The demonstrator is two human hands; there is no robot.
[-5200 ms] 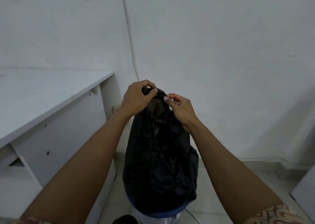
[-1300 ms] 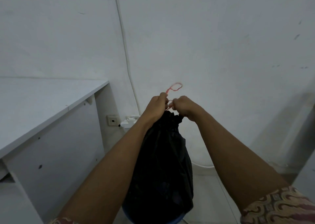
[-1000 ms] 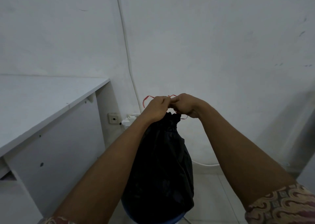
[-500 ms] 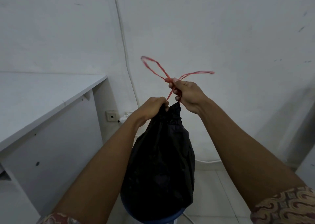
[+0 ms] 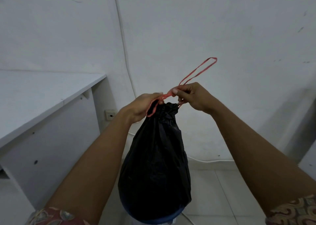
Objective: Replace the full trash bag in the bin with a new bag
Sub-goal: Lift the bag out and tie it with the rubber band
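A full black trash bag [image 5: 154, 165] hangs upright at the centre, its gathered neck cinched by a red drawstring [image 5: 196, 73]. My left hand [image 5: 142, 107] grips the drawstring at the left side of the neck, where a short red loop hangs down. My right hand [image 5: 191, 95] pinches the drawstring on the right, and a long loop sticks up and to the right from it. The bag's bottom sits in the blue rim of the bin [image 5: 172, 218], mostly hidden below the bag.
A white desk [image 5: 42, 94] stands at the left with its side panel close to the bag. White walls meet in a corner behind, with a white cable [image 5: 123, 41] running down and along the tiled floor [image 5: 213, 190]. A wall socket [image 5: 110, 115] is low by the desk.
The drawstring loops were lifted high by my right hand half a second ago; now both hands are level at the bag's neck, pulling the string apart sideways, one loop pointing up right.
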